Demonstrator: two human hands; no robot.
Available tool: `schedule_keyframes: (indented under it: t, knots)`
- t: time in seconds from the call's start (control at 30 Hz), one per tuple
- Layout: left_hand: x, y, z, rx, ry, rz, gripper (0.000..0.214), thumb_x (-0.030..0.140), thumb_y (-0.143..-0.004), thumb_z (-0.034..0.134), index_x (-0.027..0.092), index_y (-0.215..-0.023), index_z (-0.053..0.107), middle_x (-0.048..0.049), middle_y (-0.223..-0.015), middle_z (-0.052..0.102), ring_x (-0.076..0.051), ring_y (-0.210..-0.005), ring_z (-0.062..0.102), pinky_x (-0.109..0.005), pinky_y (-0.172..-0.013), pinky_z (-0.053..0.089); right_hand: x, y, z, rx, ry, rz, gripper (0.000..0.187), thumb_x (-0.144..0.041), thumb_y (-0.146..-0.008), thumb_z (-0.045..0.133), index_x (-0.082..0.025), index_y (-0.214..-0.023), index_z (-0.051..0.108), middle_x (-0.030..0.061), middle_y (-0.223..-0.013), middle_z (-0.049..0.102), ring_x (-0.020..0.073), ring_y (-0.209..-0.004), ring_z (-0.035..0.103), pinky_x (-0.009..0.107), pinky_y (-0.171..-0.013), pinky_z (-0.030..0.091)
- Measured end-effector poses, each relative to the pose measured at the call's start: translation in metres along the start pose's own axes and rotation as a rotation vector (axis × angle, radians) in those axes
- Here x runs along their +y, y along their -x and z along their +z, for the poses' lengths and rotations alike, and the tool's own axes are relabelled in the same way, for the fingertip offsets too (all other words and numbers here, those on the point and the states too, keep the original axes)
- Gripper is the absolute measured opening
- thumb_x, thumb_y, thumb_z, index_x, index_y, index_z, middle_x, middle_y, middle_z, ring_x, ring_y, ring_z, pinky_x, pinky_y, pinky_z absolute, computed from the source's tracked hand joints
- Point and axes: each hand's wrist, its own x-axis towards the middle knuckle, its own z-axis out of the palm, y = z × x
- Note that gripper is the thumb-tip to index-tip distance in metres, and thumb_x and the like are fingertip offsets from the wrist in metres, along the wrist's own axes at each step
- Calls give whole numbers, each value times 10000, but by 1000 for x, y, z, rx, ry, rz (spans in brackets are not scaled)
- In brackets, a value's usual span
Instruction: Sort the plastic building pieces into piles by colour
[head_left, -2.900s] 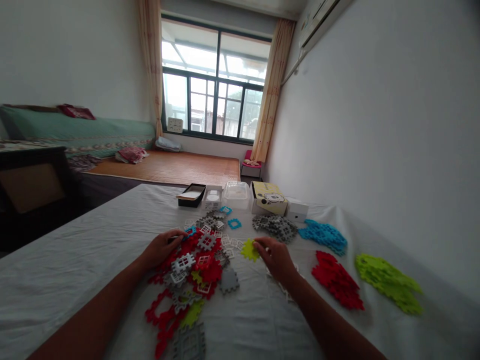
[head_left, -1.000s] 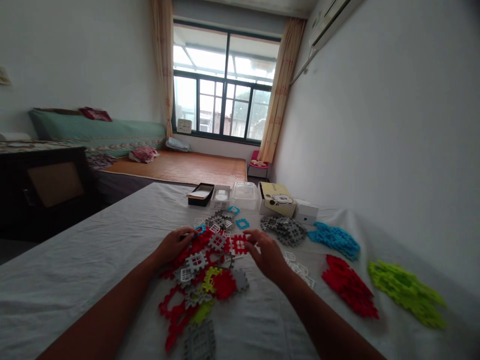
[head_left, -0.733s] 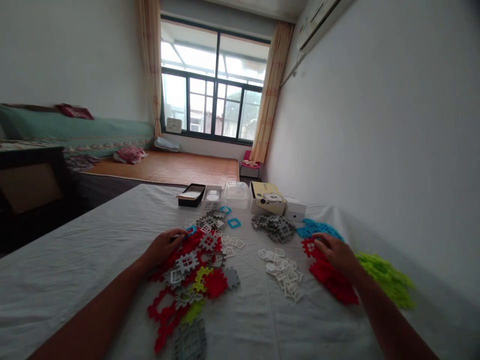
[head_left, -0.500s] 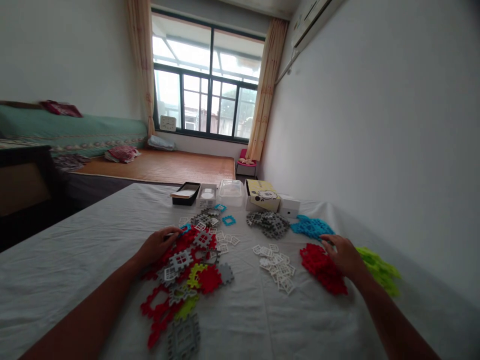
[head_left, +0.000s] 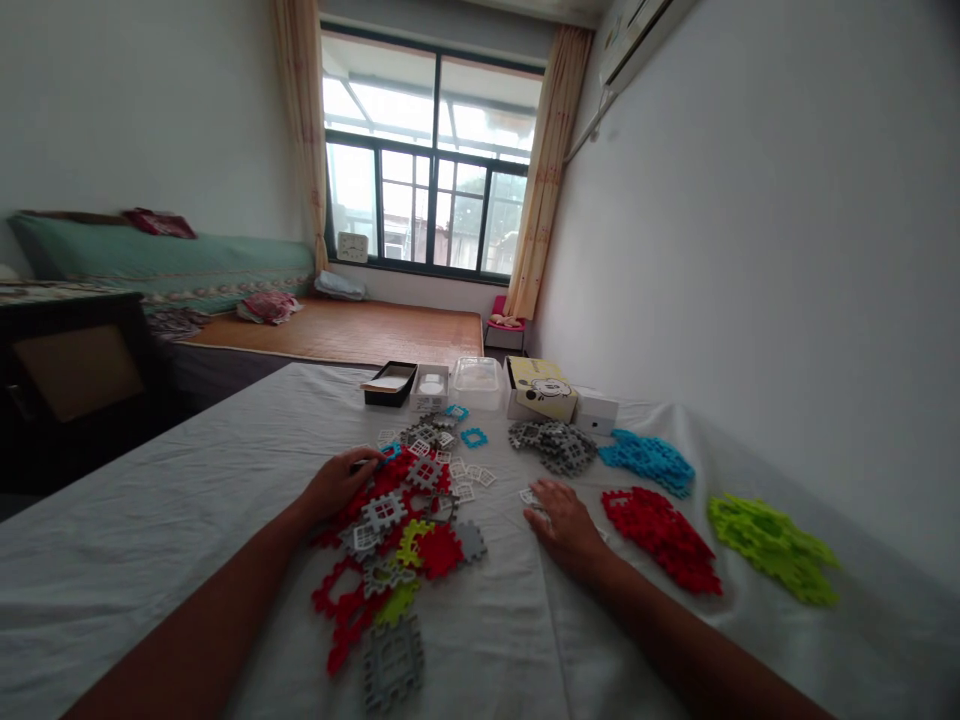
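Observation:
My left hand [head_left: 343, 487] is at the far left edge of a mixed pile of notched plastic building pieces. Its bent fingertips are at a blue square building piece [head_left: 389, 452]. Red pieces [head_left: 439, 550], grey pieces [head_left: 393, 660] and lime-green pieces [head_left: 397, 603] overlap in this pile. My right hand [head_left: 564, 525], palm down with fingers apart, is over the small white window pieces [head_left: 528, 496] and covers most of them. To its right lies a heap of red pieces [head_left: 660, 540].
Sorted heaps of grey pieces [head_left: 555, 446], blue pieces [head_left: 649, 462] and lime-green pieces [head_left: 772, 548] lie on the white cloth [head_left: 217, 470]. Behind them stand a black box [head_left: 391, 385], a clear plastic tub [head_left: 478, 384], a yellow cartoon box [head_left: 541, 389] and a small white box [head_left: 598, 412].
My right hand has moved left from the red heap to above the white window pieces. My left hand stays at the same blue piece. The whole view has shifted slightly.

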Motion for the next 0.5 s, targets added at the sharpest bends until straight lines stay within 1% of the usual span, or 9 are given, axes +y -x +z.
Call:
schedule_keyframes:
  t: [0.07, 0.13, 0.23, 0.3, 0.37, 0.43, 0.5]
  knots:
    - [1, 0, 0, 0, 4, -7, 420, 501, -777, 433, 198, -934, 678, -38, -945, 714, -220, -886, 642, -281, -818, 466, -11, -13, -5, 3, -7, -32, 416, -407, -883, 439, -168, -1204, 551, 118, -1259, 553, 245, -1207, 426, 448, -998, 336]
    - [0, 0, 1, 2, 13, -17, 415, 500, -773, 435, 201, -928, 677, -35, -949, 712, -219, -892, 638, -283, -826, 464, -25, -29, -12, 5, -15, -46, 393, -386, -873, 463, -182, -1194, 559, 101, -1255, 558, 252, -1204, 419, 443, -978, 351]
    - [-2, 0, 2, -2, 31, -30, 407, 495, -773, 429, 210, -926, 676, -29, -955, 710, -216, -895, 633, -290, -832, 465, -48, -57, -15, -37, -75, -119, 347, -295, -865, 478, -189, -1181, 572, 81, -1215, 589, 219, -1150, 459, 370, -964, 369]
    - [-3, 1, 2, 1, 36, -24, 400, 483, -774, 425, 214, -928, 678, -26, -946, 710, -216, -890, 632, -296, -830, 465, -60, -74, -8, -99, -106, -177, 341, -235, -858, 473, -171, -1176, 578, 86, -1192, 605, 201, -1123, 478, 326, -963, 368]
    - [-4, 1, 2, 13, 29, -11, 390, 470, -769, 431, 215, -926, 682, -24, -933, 713, -218, -884, 633, -296, -820, 466, -69, -87, 2, -158, -101, -177, 367, -223, -854, 472, -172, -1206, 558, 90, -1215, 594, 208, -1134, 471, 329, -954, 369]
    - [-4, 1, 3, 23, 21, -5, 377, 457, -768, 436, 217, -918, 685, -22, -923, 714, -216, -875, 634, -291, -806, 468, -75, -93, 12, -213, -94, -160, 395, -240, -847, 488, -218, -1239, 533, 67, -1239, 584, 219, -1136, 467, 344, -934, 378]
    - [-4, 1, 3, 27, 19, -4, 363, 442, -775, 436, 219, -917, 685, -20, -922, 713, -211, -866, 636, -288, -800, 469, -79, -93, 16, -252, -117, -187, 385, -245, -836, 513, -271, -1218, 549, 31, -1219, 600, 212, -1111, 482, 336, -921, 380]
